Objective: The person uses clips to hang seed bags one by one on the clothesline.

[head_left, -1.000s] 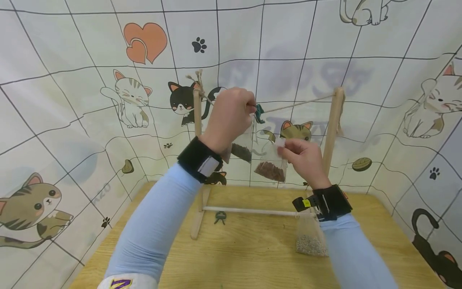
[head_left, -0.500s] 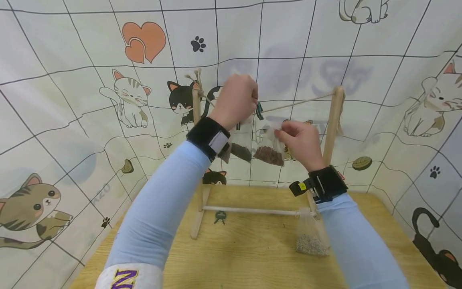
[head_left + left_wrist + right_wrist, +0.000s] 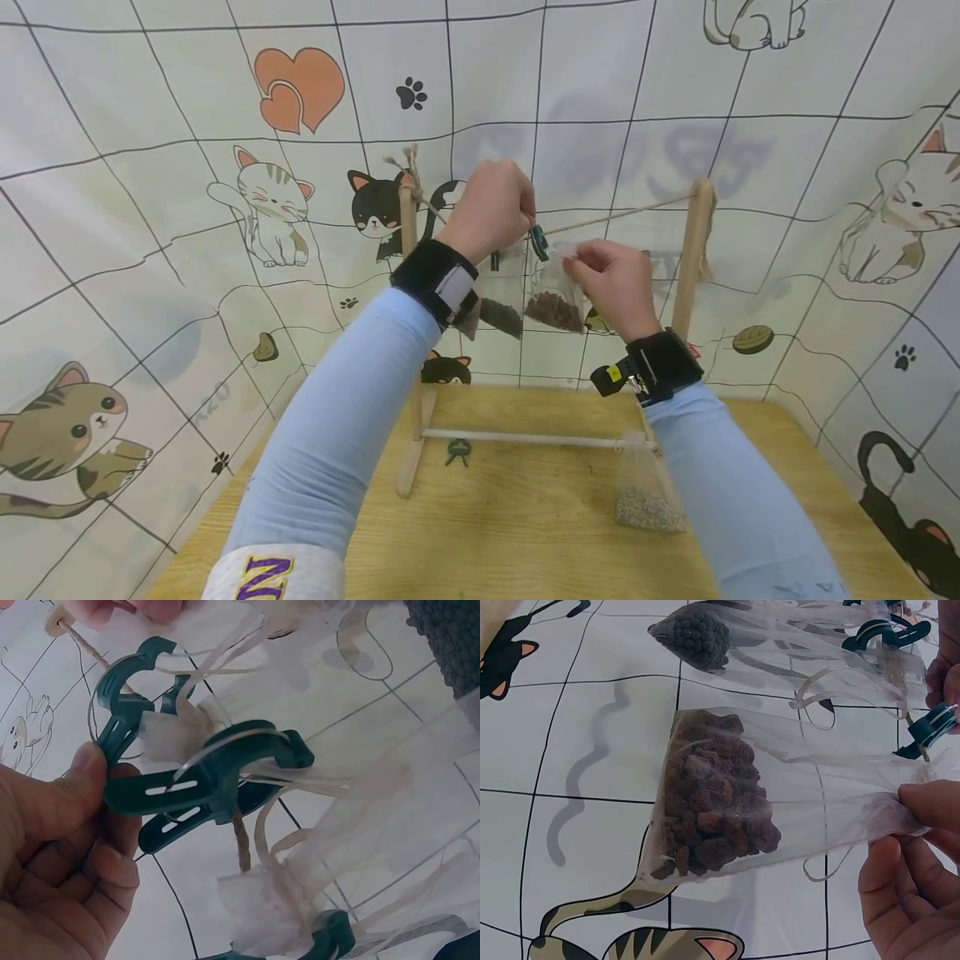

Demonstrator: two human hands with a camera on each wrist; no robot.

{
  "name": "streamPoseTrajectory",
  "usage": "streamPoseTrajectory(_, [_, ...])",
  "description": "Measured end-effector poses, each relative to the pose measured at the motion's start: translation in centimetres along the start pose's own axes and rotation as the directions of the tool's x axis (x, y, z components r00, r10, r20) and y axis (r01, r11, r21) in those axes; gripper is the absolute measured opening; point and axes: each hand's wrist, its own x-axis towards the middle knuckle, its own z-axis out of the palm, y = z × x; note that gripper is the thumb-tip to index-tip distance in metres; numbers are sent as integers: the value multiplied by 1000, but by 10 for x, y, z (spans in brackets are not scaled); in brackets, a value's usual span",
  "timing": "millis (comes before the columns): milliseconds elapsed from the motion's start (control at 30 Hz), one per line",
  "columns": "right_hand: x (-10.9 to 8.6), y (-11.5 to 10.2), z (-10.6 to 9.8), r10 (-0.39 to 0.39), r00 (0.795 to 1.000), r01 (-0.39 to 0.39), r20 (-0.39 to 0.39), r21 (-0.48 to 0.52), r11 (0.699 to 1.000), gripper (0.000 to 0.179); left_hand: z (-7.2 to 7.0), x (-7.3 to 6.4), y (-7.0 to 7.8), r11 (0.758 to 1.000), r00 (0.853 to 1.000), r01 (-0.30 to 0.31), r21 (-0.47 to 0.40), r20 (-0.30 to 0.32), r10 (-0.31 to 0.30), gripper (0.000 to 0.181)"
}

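At the middle of a rope, my left hand pinches a green spring clip. In the left wrist view, that clip has its handles between thumb and fingers. My right hand pinches the gathered neck of a sheer drawstring bag, just below and right of the clip. Reddish-brown stones fill the bag's bottom in the right wrist view. Left of it hangs another sheer bag with dark pellets. A second green clip grips the rope nearer the left wrist camera.
The rope sags between two wooden posts, joined low down by a white rod. A loose green clip lies on the wooden table. A bag of grey gravel stands by the right post. Cat-print cloth backs everything.
My right hand has risen and moved slightly left, bringing the bag of reddish-brown stones up near the clip. The left hand rose a little, then dipped slightly, still pinching the clip.
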Motion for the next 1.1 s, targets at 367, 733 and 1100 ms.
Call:
streamPoseTrajectory(367, [7,-7,7,-9,999,11,-44,48,999,14,5,0,3,1000,999,6,-30,52,-4,13])
streamPoseTrajectory(733, [6,-7,7,54,999,-54,10,58,997,15,2,-4,7,1000,981,-18,6,193,17,32])
streamPoseTrajectory(1100, [0,-1,-9,42,986,-54,162,65,996,26,-6,-18,11,994,971,-90,68,226,73,21])
